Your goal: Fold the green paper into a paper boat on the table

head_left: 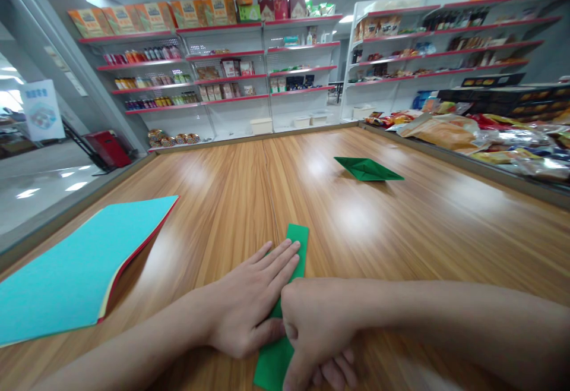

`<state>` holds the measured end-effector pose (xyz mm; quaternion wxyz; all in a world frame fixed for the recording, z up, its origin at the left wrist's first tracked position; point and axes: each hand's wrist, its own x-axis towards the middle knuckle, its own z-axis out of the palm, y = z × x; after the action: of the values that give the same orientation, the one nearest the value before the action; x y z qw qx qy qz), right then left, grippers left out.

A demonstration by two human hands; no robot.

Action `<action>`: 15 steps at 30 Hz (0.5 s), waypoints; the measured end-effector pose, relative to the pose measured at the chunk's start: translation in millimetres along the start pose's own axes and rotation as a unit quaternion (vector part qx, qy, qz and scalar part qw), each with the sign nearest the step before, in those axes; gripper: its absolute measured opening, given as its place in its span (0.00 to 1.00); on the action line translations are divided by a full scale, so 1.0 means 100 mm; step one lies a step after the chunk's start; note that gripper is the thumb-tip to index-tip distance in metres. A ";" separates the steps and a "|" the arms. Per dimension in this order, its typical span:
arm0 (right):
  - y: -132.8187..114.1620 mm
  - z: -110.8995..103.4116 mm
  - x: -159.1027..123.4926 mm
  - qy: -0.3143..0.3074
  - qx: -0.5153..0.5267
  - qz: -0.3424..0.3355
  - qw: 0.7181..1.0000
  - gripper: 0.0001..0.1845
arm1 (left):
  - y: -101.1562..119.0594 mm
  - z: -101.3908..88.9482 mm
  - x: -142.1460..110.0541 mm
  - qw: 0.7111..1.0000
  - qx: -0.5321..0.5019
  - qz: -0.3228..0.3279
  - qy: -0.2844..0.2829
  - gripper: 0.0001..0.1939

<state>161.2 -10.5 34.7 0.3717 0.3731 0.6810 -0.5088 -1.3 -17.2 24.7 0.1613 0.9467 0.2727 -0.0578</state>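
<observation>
A long folded strip of green paper [297, 254] lies on the wooden table in front of me, running from near the bottom edge away from me. My left hand [253, 296] rests flat across its middle, fingers stretched forward and the thumb lying over the paper. Against the strip's right edge, at the near half, presses my right hand [318, 322]. Its wrist is bent and its fingers are curled under, with the thumb pointing down along the paper; its palm is hidden. Further off to the right sits a folded green paper boat shape [369, 169] with pointed ends.
A stack of coloured paper [89, 254], light blue on top with red beneath, lies at the left. Packaged snacks [476, 132] are heaped beyond the table's right edge. Store shelves [227, 52] stand behind, and a red-boxed trolley [107, 148] is on the floor at left.
</observation>
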 end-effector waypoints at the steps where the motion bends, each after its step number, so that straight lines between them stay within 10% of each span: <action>1: 0.01 0.00 0.00 0.000 0.003 -0.002 1.000 0.19 | 0.00 0.00 0.00 1.000 -0.003 0.001 0.002 0.41; 15: 0.16 -0.11 0.01 0.065 0.030 -0.053 0.996 0.12 | 0.02 0.01 -0.03 0.999 -0.010 0.021 0.030 0.43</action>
<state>173.7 3.3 29.5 0.2873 0.3799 0.7070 -0.5227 -3.0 -20.7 25.5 0.1638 0.9519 0.2579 -0.0236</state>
